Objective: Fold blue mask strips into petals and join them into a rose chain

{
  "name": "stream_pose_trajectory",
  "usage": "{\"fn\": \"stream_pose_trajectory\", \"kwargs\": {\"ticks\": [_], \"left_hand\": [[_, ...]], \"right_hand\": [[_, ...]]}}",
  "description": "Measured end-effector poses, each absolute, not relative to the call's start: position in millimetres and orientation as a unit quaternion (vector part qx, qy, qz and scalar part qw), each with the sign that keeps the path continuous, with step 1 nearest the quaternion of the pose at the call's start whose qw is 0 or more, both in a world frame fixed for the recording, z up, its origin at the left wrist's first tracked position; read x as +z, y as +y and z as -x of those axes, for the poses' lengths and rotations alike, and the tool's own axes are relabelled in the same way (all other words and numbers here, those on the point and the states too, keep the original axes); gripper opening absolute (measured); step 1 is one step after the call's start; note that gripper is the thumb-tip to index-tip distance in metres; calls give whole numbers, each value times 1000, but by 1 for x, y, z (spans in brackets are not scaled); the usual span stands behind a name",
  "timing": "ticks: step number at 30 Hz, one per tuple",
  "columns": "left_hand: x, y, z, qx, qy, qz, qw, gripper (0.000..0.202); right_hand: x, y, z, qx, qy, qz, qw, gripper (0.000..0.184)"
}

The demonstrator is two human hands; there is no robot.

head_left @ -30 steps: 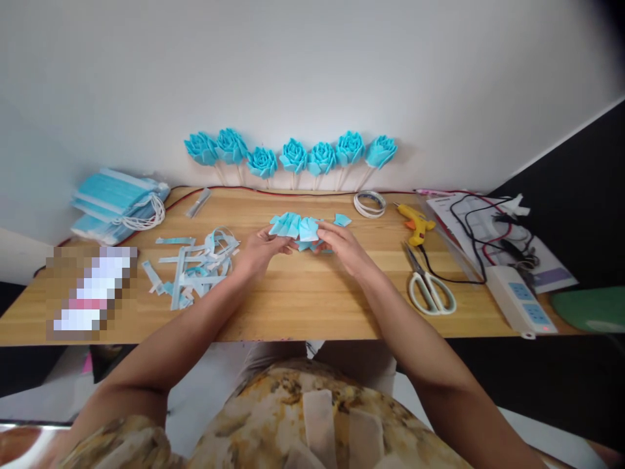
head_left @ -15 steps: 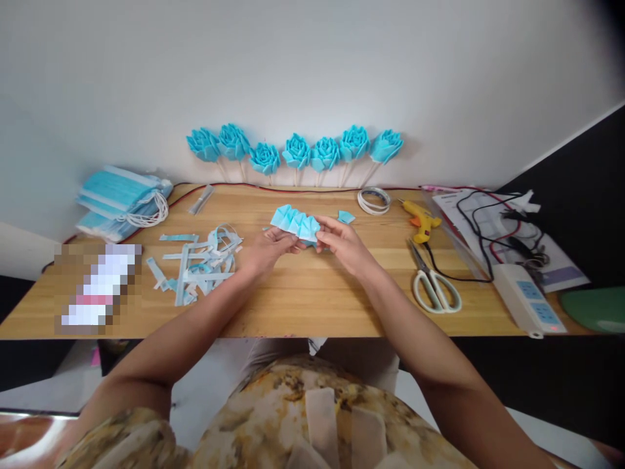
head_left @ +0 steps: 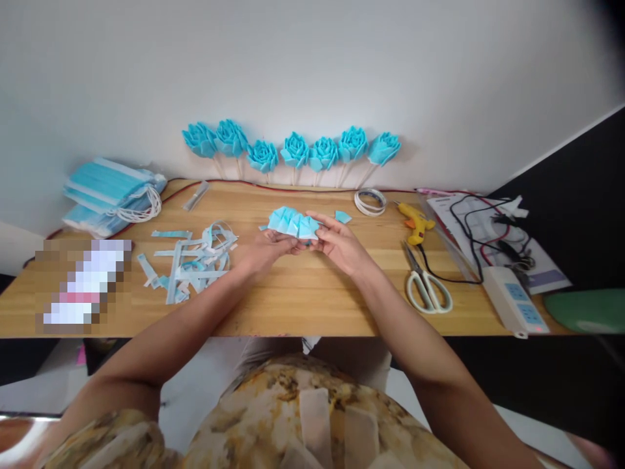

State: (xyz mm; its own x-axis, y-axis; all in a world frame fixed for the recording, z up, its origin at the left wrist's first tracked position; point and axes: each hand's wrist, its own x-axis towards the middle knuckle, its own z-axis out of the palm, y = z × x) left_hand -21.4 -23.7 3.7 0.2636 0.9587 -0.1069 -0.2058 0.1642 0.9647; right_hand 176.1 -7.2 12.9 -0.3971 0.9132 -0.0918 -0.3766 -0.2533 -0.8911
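Note:
Over the middle of the table I hold a pleated strip of light blue mask fabric (head_left: 293, 223). My left hand (head_left: 273, 251) pinches its lower left edge, thumb in front. At the strip's right end, my right hand (head_left: 339, 242) grips it with the thumb near the edge and the fingers behind. The folds fan out upward between both hands. A small blue fabric piece (head_left: 342, 216) lies on the table just beyond my right hand. Some blue fabric shows behind my left fingers, partly hidden.
Several blue fabric roses (head_left: 295, 150) on sticks lean along the wall. On the left are face masks (head_left: 105, 189), cut scraps (head_left: 195, 264) and a blurred-out phone-like object (head_left: 88, 283). Rightward lie tape rolls (head_left: 370, 202), a yellow glue gun (head_left: 415, 223), scissors (head_left: 428, 286) and a power strip (head_left: 515, 299).
The pleated strip now arches more, its folds bunched into a fan. My right fingers have stretched up behind its right end. The view has shifted slightly.

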Motion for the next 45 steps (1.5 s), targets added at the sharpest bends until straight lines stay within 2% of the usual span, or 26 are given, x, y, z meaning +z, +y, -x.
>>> {"fn": "stream_pose_trajectory", "kwargs": {"ticks": [4, 8, 17, 22, 34, 40, 45], "left_hand": [[7, -24, 23, 447, 360, -444, 689, 35], [10, -25, 26, 451, 345, -408, 715, 35], [7, -24, 27, 471, 397, -387, 686, 41], [10, -24, 25, 467, 390, -391, 691, 48], [0, -21, 27, 487, 399, -413, 658, 40], [5, -20, 26, 520, 414, -395, 634, 36], [3, -21, 27, 511, 410, -414, 632, 38]], "right_hand": [[10, -6, -176, 702, -436, 328, 457, 45], [10, -6, -177, 685, -455, 336, 459, 44], [7, -7, -173, 675, -473, 329, 460, 49], [5, -6, -171, 623, -532, 358, 448, 55], [-2, -4, -167, 583, -567, 374, 445, 53], [9, -5, -176, 617, -578, 354, 399, 65], [15, -5, -178, 602, -563, 372, 428, 61]]}}
